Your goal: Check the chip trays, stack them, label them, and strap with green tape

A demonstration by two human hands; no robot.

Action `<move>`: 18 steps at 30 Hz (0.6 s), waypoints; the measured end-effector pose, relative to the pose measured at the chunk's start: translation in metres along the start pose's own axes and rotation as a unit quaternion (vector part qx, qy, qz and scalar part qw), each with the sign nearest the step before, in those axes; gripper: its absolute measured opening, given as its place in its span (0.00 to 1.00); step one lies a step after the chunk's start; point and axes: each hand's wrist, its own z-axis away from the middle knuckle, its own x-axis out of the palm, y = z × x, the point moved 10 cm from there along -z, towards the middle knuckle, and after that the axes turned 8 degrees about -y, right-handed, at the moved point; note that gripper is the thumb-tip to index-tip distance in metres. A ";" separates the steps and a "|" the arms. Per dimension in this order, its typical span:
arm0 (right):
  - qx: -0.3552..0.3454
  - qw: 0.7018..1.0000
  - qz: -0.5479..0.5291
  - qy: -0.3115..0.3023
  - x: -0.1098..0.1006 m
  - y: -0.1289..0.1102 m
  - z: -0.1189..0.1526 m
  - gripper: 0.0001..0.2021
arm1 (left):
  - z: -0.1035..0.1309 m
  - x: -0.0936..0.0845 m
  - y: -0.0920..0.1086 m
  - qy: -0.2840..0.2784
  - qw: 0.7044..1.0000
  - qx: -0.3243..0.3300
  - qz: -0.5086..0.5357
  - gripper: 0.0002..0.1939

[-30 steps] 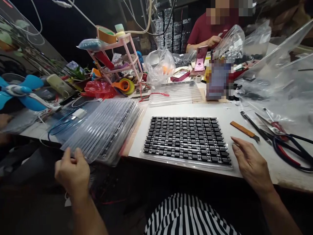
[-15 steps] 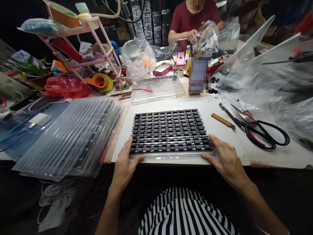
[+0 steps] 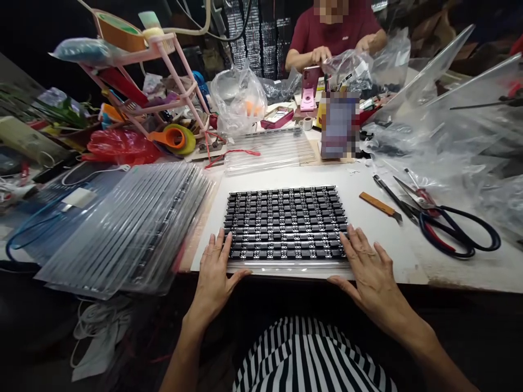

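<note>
Rows of small black circuit boards with chips (image 3: 286, 223) lie flat in front of me, packed side by side. A clear plastic strip (image 3: 281, 267) runs along their near edge. My left hand (image 3: 214, 272) rests at the left end of the rows, its fingers spread and the fingertips touching the lower left corner. At the right end lies my right hand (image 3: 368, 272), also with fingers apart, its fingertips on the lower right corner. Both thumbs point inward by the strip, near the table edge. Neither hand is closed around anything.
Stacked clear plastic trays (image 3: 134, 223) lie to the left, overhanging the table edge. On the right are scissors (image 3: 453, 228) and a utility knife (image 3: 379, 206). Another clear tray (image 3: 269, 152) and a pink rack (image 3: 180, 92) stand behind. A co-worker (image 3: 335, 38) handles plastic bags opposite.
My fingers have spread and moved slightly inward onto the ends of the rows. The co-worker's hands have moved apart over the plastic bag. The whole view has shifted a little.
</note>
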 end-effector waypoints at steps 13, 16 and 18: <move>-0.094 0.995 0.031 -0.025 0.006 -0.054 -0.004 0.34 | 0.002 -0.001 0.002 0.004 1.000 -0.005 0.010 0.42; -0.099 0.994 0.032 -0.023 0.004 -0.064 -0.004 0.33 | 0.003 -0.001 -0.001 0.009 0.999 -0.017 0.031 0.46; -0.117 0.992 0.031 -0.027 0.003 -0.077 -0.011 0.34 | 0.003 0.000 -0.004 0.013 0.999 -0.024 0.036 0.47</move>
